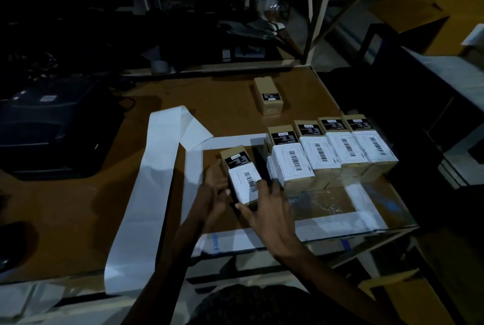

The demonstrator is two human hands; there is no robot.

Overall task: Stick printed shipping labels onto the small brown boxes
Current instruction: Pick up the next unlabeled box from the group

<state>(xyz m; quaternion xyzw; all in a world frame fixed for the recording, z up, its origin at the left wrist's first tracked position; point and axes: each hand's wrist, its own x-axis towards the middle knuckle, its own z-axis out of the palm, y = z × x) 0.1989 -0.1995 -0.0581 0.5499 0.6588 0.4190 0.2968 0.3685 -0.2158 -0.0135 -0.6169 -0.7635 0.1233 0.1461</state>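
While both hands work at one small brown box [242, 175] near the front of the brown table [78, 206], the head view shows that box lying just left of a row of four labelled boxes [332, 153]. A white shipping label [246, 183] with a barcode covers its near half, below a black printed patch. The left hand [213, 189] rests against the box's left side with its fingers laid along that side; how tightly they curl I cannot tell in the dim light. The right hand [272, 209] has its fingers spread, fingertips touching the label's right edge and the thumb reaching toward the box's near end. A long strip of white backing paper [146, 193] runs across the table to the left and folds back toward the row. One more box [269, 98] lies apart, farther back. A dark printer [52, 125] sits at the left edge.
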